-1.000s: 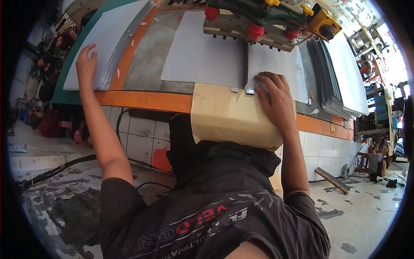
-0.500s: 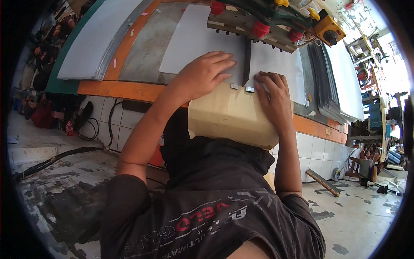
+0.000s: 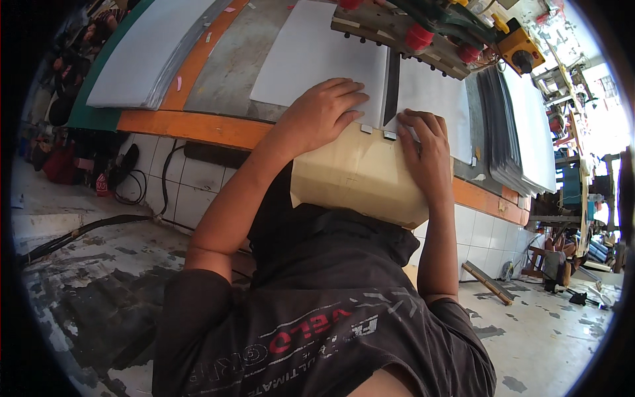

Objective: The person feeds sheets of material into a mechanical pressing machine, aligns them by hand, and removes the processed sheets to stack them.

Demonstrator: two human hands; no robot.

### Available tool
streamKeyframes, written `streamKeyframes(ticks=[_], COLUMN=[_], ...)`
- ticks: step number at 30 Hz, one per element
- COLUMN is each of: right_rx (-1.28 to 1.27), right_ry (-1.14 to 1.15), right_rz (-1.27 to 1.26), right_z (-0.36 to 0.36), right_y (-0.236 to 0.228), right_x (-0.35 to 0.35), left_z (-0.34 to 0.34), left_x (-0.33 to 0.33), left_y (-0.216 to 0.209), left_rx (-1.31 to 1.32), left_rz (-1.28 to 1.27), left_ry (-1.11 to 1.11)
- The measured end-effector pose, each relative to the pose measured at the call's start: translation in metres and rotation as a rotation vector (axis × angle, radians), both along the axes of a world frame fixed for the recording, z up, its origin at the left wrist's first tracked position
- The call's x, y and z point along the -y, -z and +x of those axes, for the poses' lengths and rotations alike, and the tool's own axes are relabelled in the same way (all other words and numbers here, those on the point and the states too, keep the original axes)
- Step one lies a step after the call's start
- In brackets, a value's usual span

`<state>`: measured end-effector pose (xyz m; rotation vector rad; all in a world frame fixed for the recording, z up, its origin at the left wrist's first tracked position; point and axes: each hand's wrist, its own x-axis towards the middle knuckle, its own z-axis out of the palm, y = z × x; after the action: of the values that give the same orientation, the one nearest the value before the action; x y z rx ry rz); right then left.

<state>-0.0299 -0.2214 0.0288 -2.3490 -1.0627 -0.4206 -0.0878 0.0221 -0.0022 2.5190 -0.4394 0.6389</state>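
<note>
Since a second ago, the person's left hand (image 3: pixel 323 116) has moved from the tall white paper stack (image 3: pixel 149 56) at left to the near edge of the broad white paper sheet (image 3: pixel 317 59). Largest is the grey-topped, orange-edged desk (image 3: pixel 221 73); a dark green and grey metal press (image 3: pixel 397 41) overhangs it. Partly beneath lies the sheet, flat, its long axis seemingly left to right. A folded cream board (image 3: pixel 357 169) drapes over the desk's front. Left fingers are extended, slightly parted, pointing right; the right hand (image 3: pixel 428 142) has bent fingers at the sheet's near edge, and whether they pinch it I cannot tell. Between them, a narrow dark strip (image 3: pixel 392 86) points away from the person, near two small silver metal tabs (image 3: pixel 366 129).
</note>
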Motion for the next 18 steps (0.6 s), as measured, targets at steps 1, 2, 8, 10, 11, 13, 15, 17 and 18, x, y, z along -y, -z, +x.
streamKeyframes(ticks=[1,2,8,10,11,13,15,17,18], right_rx=[0.003,0.004,0.014,0.005,-0.007,-0.021,-0.026,-0.034,-0.040], right_ry=[-0.002,0.000,-0.003,-0.004,-0.019,-0.033,-0.028,-0.023,-0.018], right_rz=[0.000,0.000,0.002,0.010,0.024,0.038,0.052,0.053,0.053], right_z=[-0.001,-0.001,0.000,0.001,0.002,0.002,0.002,0.002,0.002], right_y=[-0.001,-0.001,0.000,0.000,0.000,0.000,0.000,0.000,0.000], right_x=[0.000,0.001,0.001,0.002,0.004,0.005,0.005,0.005,0.005], left_z=[0.000,0.000,-0.004,-0.004,-0.003,-0.001,-0.002,-0.002,-0.002], left_x=[0.000,0.000,0.003,0.001,0.000,-0.005,-0.008,-0.008,-0.007], left_y=[-0.001,-0.002,-0.007,-0.011,-0.011,-0.010,-0.010,-0.010,-0.010], left_rx=[0.006,0.012,0.007,0.055,0.105,0.123,0.140,0.146,0.145], left_rz=[0.004,0.008,-0.124,-0.188,-0.253,-0.291,-0.330,-0.340,-0.340], left_ry=[0.002,0.004,-0.040,-0.059,-0.079,-0.112,-0.143,-0.185,-0.184])
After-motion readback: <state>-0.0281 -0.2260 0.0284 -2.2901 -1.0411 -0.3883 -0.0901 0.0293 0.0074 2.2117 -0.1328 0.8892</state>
